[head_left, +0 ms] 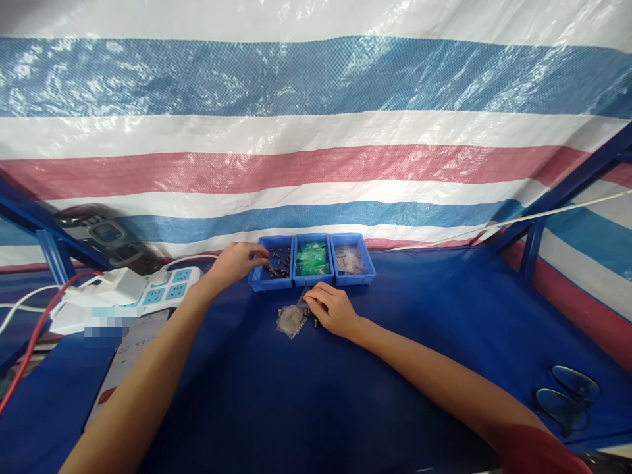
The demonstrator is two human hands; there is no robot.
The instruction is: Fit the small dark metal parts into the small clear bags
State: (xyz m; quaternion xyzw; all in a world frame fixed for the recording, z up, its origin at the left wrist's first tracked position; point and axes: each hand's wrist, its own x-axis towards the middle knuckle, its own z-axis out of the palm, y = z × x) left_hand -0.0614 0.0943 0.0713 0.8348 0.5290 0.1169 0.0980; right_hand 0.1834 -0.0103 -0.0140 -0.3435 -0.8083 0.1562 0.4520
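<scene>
My left hand (237,261) reaches over the left blue bin (270,284), its thumb and fingertips drawn together just above dark screws (279,271). Whatever those fingers pinch is too small to make out. On the table in front of the bins, my right hand (336,309) is closed, thumb against fingers, at the edge of a small clear plastic bag (302,297). Beside it lies a flat clear bag (291,320), and a few loose screws (316,323) are scattered close by. The right hand's palm side is hidden.
The middle bin (312,280) holds green packets, the right bin (365,279) clear bags. At left are a power strip (168,289) with cables and a phone (129,355). Glasses (567,398) lie at right. A striped sheet (316,164) hangs behind, between blue frame bars (567,187).
</scene>
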